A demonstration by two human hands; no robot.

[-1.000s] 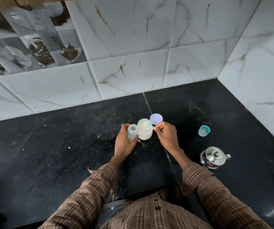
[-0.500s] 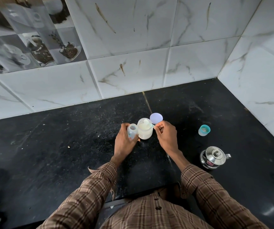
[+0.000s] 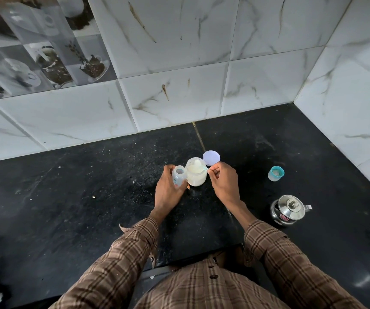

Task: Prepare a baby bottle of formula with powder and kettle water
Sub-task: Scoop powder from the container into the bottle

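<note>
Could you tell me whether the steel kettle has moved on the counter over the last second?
No. The steel kettle sits at the same spot, near right of the counter seam, below the teal cap.

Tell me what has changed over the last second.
Nothing visibly changed. The left hand still grips the small clear baby bottle, and the right hand still holds the scoop over the open white powder jar.

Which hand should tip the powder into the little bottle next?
The right hand. It pinches the scoop resting in the open powder jar, right beside the baby bottle. The left hand is busy gripping that bottle.
</note>
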